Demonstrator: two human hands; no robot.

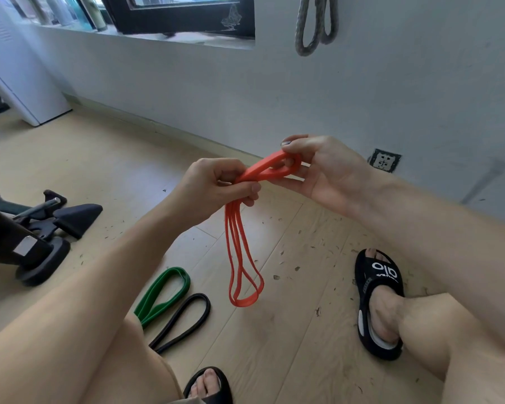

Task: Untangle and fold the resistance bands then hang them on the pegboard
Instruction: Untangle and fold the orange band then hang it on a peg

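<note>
An orange resistance band point(241, 258) is folded into several loops and hangs above the wooden floor. My left hand point(216, 186) grips the gathered strands at the top. My right hand point(318, 167) holds the upper loop end, with fingers through it. A green band point(164, 290) and a black band point(184, 322) lie side by side on the floor below my left arm. A grey band point(315, 21) hangs on the wall at the top. No pegboard is in view.
A black metal equipment base point(35, 228) stands at the left. My feet in black slippers point(376, 301) rest on the floor at the right and bottom. A wall socket point(384, 160) sits low on the wall. A windowsill with bottles point(70, 13) runs along the top left.
</note>
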